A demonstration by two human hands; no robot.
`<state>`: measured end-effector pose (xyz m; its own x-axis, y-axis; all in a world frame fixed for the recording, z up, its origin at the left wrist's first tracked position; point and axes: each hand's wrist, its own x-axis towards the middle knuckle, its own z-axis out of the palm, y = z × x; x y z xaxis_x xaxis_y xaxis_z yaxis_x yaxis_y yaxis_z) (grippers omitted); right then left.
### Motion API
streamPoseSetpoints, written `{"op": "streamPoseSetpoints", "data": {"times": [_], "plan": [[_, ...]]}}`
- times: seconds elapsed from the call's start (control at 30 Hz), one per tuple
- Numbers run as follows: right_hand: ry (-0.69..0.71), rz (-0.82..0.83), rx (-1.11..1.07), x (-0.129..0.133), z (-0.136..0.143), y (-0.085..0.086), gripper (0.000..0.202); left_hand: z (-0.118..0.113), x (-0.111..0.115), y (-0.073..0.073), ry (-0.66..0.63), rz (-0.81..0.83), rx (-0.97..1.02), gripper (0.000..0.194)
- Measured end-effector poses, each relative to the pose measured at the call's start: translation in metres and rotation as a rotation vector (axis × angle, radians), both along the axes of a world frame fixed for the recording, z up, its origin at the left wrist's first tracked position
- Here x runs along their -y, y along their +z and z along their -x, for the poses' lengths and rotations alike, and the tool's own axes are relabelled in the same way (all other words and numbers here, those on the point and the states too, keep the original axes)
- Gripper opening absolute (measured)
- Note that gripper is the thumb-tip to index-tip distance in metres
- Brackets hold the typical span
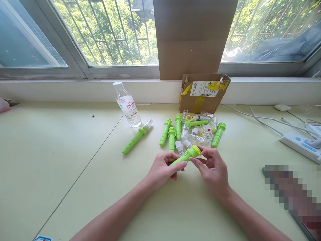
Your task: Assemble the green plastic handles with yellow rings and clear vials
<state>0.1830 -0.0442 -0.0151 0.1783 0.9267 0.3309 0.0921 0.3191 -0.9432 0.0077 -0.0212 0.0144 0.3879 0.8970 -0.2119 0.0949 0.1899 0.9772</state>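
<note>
My left hand (167, 169) is closed around the lower part of a green ribbed tube (187, 156), which slants up to the right. At its upper end sits a yellow ring (196, 150), pinched by the fingertips of my right hand (213, 167). Just behind my hands lie several more green tubes (171, 137), clear plastic cups (204, 132) and white caps (179, 146). Off to the left, a green tube with a clear top (136, 137) lies by itself on the table.
A water bottle (128, 107) stands at the back left of the table (87, 194). Behind the parts is an open cardboard box (202, 97). Cables and a power strip (301, 144) lie at the right, with a pixelated flat object (291, 197) nearer the front.
</note>
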Motion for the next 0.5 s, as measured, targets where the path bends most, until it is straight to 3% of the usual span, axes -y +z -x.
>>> {"op": "streamPoseSetpoints", "data": {"times": [0.5], "plan": [[-0.013,-0.060,0.024,0.0004,0.0012,0.0007,0.025,0.0038,-0.0018,0.0055,-0.057,0.010,0.011,0.033]]}}
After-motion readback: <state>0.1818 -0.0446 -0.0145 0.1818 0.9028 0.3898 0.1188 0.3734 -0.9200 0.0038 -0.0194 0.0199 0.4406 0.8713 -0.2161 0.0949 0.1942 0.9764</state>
